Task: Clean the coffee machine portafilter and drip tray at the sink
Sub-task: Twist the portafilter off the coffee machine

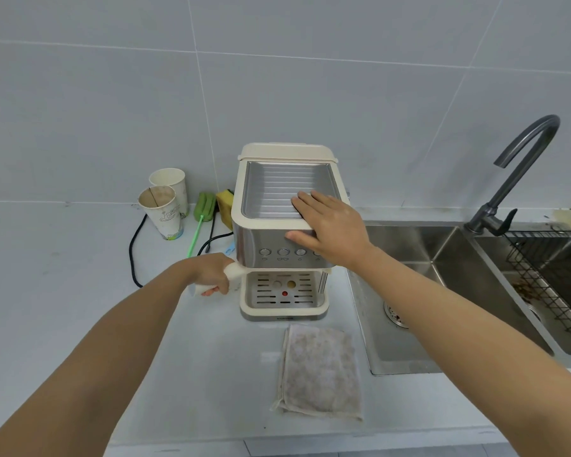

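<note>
Counter (80, 291), left hand (211, 273) gripping portafilter handle (236, 270); right hand (330, 225) atop machine (271, 192)

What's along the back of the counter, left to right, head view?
paper cups → green brush → yellow sponge → coffee machine → sink → faucet
</note>
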Motion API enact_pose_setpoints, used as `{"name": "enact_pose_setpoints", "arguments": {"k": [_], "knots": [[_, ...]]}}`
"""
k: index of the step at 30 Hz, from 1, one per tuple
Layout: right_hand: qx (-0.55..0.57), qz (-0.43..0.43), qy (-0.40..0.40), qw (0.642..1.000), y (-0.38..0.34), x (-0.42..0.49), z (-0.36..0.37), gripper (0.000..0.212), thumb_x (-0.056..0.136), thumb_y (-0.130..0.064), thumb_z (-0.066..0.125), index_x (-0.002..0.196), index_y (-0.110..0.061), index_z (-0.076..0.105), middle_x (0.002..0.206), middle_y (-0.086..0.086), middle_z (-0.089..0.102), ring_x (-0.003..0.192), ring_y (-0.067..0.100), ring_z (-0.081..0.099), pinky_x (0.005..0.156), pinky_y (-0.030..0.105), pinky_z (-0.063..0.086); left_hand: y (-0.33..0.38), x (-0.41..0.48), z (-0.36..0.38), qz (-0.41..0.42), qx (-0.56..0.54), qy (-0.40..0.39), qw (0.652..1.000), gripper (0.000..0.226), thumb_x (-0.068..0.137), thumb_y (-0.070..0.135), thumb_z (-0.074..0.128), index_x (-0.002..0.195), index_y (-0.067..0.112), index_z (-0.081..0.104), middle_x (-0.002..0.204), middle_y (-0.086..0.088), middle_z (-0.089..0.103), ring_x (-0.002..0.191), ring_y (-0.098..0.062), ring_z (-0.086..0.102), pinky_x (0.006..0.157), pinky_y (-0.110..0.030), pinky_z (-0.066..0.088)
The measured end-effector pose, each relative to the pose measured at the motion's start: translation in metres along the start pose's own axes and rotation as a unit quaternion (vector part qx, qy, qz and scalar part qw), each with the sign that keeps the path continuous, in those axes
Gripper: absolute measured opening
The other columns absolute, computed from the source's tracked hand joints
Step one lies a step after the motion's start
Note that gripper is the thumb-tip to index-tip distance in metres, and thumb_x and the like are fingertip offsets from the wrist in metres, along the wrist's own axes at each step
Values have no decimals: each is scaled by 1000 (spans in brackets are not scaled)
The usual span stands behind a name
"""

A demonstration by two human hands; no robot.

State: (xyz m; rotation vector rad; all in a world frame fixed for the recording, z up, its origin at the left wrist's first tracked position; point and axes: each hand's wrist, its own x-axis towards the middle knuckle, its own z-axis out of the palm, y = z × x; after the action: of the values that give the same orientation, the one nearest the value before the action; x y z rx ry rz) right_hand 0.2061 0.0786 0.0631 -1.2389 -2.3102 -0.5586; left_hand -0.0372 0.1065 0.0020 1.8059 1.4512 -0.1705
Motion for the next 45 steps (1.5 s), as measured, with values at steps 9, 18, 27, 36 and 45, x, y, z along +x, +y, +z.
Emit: {"name": "enact_pose_setpoints", "arguments": {"k": [9,18,27,36,45], "knots": [[-19,2,4,1000,0,0,2,52,75,-47,62,103,-4,69,105,11,71,98,30,68,78,37,56,-12,8,1,-17,31,-33,999,38,74,3,62,110,10,54,65,-6,58,42,-12,50,50,-20,44],[-17,20,-34,999,-4,1,-2,54,75,-46,60,105,-2,68,108,13,70,100,32,67,80,40,55,-11,-4,53,-17,-41,-21,999,33,76,-4,56,106,7,47,61,-5,50,36,-11,44,38,-18,37],[17,35,-142,989,1,2,-6,64,91,-49,43,136,-5,41,144,12,42,135,29,36,109,40,29,-8,-31,114,-71,-91,0,993,35,79,1,55,111,7,44,73,-3,49,40,-12,47,37,-19,40],[-19,67,-150,986,-6,-3,-6,67,92,-53,33,141,-6,31,150,10,32,141,26,23,114,37,14,17,-64,145,-71,-134,52,987,26,80,3,54,103,10,44,76,-1,47,43,-11,47,36,-17,37],[131,224,-125,958,-4,-33,-18,66,97,-45,28,147,-8,6,157,9,5,145,20,2,116,28,0,55,-70,160,-31,-174,40,983,19,79,0,53,91,11,43,74,-2,46,42,-11,47,33,-15,36]]}}
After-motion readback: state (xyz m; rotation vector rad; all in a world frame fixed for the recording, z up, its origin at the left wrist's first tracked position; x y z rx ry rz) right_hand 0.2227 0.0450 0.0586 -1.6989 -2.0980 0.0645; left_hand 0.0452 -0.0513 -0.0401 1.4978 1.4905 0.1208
